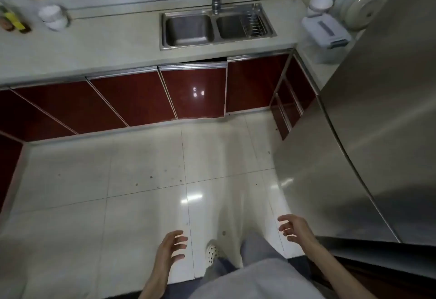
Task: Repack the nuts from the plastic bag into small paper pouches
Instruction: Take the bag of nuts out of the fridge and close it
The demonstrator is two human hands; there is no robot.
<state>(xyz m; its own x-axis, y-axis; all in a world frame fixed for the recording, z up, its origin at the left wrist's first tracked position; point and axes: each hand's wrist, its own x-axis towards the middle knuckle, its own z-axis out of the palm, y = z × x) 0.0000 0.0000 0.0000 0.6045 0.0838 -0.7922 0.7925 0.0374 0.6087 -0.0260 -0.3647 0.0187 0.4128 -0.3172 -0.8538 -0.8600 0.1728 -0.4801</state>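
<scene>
Both hands are out in front and empty: the left hand [171, 248] hangs over the floor tiles [141, 192] with fingers loosely spread, its grip apart on nothing, and the right hand [293, 226] floats just beside the steel fridge [368, 133], fingers relaxed and open too. The person stands in the middle of the kitchen, well short of the tabletop [106, 46], one perforated white shoe [211, 252] showing below.

By my read, this is the very start: nothing is fetched, nothing is poured. The plastic bag of nuts is not in view anywhere, and no paper pouches show either, so I can say nothing of how the nuts or the bag look. The far clutter on the tabletop is too blurred to name with any confidence.

The next move likely calls for finding the supplies, perhaps in the red cabinets [132, 100] under the sink [217, 27], one door [193, 91] of which sits slightly ajar, or in the fridge beside the right hand. Then a bare stretch of tabletop would serve for laying pouches out.
</scene>
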